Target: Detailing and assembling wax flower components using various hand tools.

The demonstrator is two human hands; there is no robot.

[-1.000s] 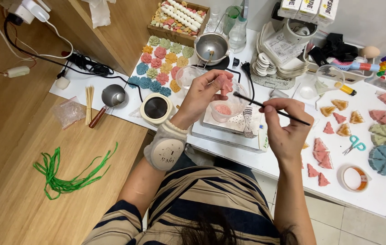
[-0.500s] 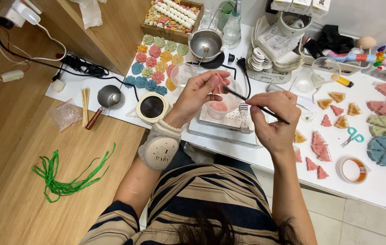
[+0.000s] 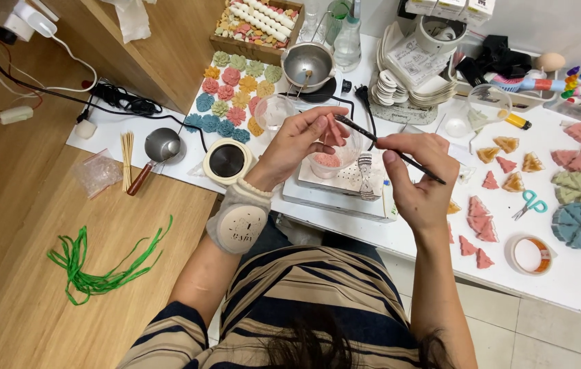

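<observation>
My left hand (image 3: 300, 140), wrist wrapped in a beige brace (image 3: 239, 219), pinches a small pink wedge-shaped piece (image 3: 332, 130) above a clear cup (image 3: 331, 158) with pink material in it. My right hand (image 3: 417, 171) holds a thin black tool (image 3: 363, 133) like a pen, its tip touching the pink piece. The cup stands on a white scale (image 3: 338, 188) on the white table (image 3: 563, 280).
Coloured flower-shaped pieces (image 3: 232, 96) lie at the back left beside a steel bowl (image 3: 307, 65). Pink, orange and blue wedges (image 3: 577, 222), teal scissors (image 3: 528, 203) and tape rolls (image 3: 528, 254) sit to the right. A small pot (image 3: 160, 147), sticks (image 3: 126, 152) and green strands (image 3: 99, 266) lie left.
Both hands have drawn a little closer together over the cup. The tool tip stays on the pink piece, and the view has shifted slightly.
</observation>
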